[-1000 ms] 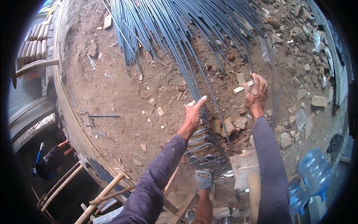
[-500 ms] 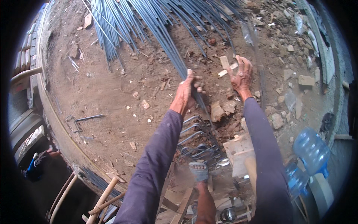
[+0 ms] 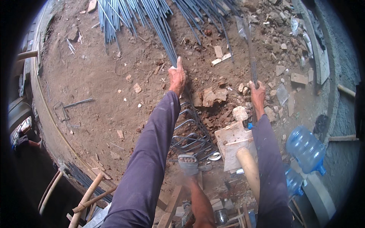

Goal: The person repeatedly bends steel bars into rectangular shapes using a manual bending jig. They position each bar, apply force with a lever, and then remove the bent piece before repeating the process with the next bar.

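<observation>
My left hand (image 3: pixel 177 78) is closed around the near ends of a bundle of thin steel rebar rods (image 3: pixel 161 28), with its thumb pointing up along them. The rods stretch away over the dirt to the far edge. To the right, the fingers of my right hand (image 3: pixel 258 95) are curled around a long dark bar (image 3: pixel 253 64), which runs roughly front to back. A small blue piece (image 3: pixel 249 125) shows beside that bar, below the hand. Just nearer than my left hand lie several bent rebar stirrups (image 3: pixel 186 131).
A foot in a grey sandal (image 3: pixel 188 159) stands near the stirrups. Boards (image 3: pixel 234 142) and a pale round pole (image 3: pixel 248 163) lie under my right forearm. Two blue water jugs (image 3: pixel 306 146) are at right. Broken stones (image 3: pixel 213 97) lie between my hands; a curb (image 3: pixel 49 125) bounds the left.
My right hand has come nearer from beside the small wood pieces and closed on the dark bar. My left hand still holds the rods. The whole view has shifted slightly.
</observation>
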Demonstrator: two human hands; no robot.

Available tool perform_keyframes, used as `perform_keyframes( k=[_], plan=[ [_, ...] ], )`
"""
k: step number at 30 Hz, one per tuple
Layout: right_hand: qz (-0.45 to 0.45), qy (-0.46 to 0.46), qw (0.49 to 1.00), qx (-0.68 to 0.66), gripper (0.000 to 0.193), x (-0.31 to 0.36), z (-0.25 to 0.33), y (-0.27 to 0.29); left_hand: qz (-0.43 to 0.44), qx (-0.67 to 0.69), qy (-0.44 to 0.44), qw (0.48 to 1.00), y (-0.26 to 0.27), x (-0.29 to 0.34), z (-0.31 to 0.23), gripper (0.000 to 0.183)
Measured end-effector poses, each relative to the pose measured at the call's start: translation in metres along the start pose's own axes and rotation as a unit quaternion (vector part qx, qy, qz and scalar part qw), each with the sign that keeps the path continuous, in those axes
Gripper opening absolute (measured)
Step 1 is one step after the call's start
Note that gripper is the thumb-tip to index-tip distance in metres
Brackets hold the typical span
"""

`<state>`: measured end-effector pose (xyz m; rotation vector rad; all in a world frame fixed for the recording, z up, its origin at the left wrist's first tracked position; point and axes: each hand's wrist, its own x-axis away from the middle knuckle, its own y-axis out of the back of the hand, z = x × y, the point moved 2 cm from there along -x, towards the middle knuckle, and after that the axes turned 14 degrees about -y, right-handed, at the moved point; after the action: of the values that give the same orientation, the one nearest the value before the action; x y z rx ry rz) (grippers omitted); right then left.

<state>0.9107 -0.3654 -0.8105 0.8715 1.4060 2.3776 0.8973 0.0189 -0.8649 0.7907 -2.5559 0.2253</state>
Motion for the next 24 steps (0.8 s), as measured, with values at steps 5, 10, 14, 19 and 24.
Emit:
perform_keyframes(
  k=[5,10,14,19,24],
  plan=[
    [0.065,0.001,0.998,-0.018,0.06,0.007,0.018,0.013,-0.031,-0.132,-0.068,0.988,-0.001,0.02,-0.042,0.057],
    [0.116,-0.024,0.992,0.045,0.049,0.034,0.046,0.045,-0.022,-0.05,-0.007,0.998,-0.003,0.06,-0.118,0.053],
    [0.114,-0.005,0.989,0.092,0.05,0.047,0.068,0.065,0.021,0.022,0.013,0.999,-0.021,0.08,-0.194,0.039],
    [0.077,0.063,0.983,0.154,0.042,0.084,0.08,0.092,0.097,0.225,0.107,0.964,-0.003,0.115,-0.288,0.031],
    [0.099,0.035,0.987,0.123,0.037,0.187,0.081,0.128,0.117,0.257,0.171,0.944,0.047,0.201,-0.368,0.024]
  ],
)
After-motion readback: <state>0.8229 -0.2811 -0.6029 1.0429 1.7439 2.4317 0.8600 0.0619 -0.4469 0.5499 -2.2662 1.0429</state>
